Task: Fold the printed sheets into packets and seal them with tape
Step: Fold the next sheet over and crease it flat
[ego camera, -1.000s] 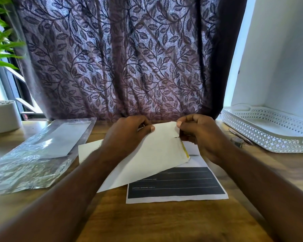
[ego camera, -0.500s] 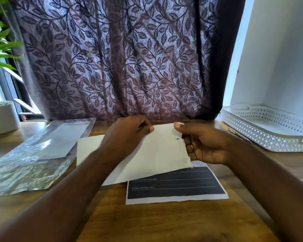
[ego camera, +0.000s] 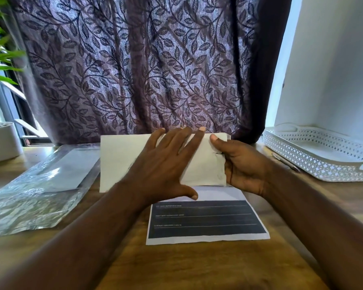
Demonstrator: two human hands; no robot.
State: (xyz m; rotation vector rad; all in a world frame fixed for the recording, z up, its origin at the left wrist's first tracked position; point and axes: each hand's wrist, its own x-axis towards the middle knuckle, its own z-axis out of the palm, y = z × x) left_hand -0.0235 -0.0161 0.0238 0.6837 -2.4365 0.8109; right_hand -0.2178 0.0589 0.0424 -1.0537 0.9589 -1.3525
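Pressure on the fold seems the aim: the left hand (ego camera: 166, 164) lies flat, fingers spread, on the folded sheet (ego camera: 122, 162) at mid-frame, while the right hand (ego camera: 243, 166) pinches its right edge, thumb on top, likely steadying it above the dark printed sheet (ego camera: 205, 222) just below.

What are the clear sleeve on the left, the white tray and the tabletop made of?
Clear sleeve: thin plastic film, glossy; crinkles and glare streaks.
Tray: white, matte, perforated lattice wall; plastic or painted metal, cannot tell.
Tabletop: wood or wood-look laminate, satin; brown grain lines.
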